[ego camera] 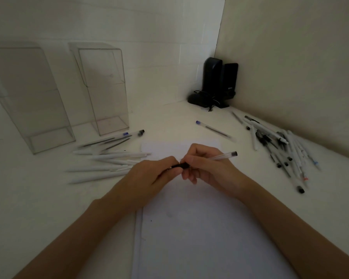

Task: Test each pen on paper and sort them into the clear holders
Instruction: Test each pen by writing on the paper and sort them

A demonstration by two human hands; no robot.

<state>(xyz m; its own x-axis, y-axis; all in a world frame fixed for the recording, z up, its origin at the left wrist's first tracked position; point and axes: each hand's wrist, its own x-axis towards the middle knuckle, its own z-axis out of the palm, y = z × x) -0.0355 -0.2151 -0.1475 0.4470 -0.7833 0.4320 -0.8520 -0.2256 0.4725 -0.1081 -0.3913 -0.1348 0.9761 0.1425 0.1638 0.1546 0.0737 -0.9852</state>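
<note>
My right hand point(205, 166) grips a clear pen point(222, 156) whose black end points up and right. My left hand point(155, 174) pinches the pen's black cap point(180, 165) at its other end, and the two hands meet over the white paper point(189, 228). Two clear holders stand at the back left, the larger one point(28, 101) beside the smaller one point(105, 87); both look empty. Several white and clear pens point(109, 158) lie in a group left of the paper. A bigger heap of pens point(280, 148) lies at the right by the wall.
A single clear pen with a blue cap point(212, 128) lies behind the paper. Black speakers and a mouse with cables point(216, 85) sit in the back corner. Walls close the desk at the back and right.
</note>
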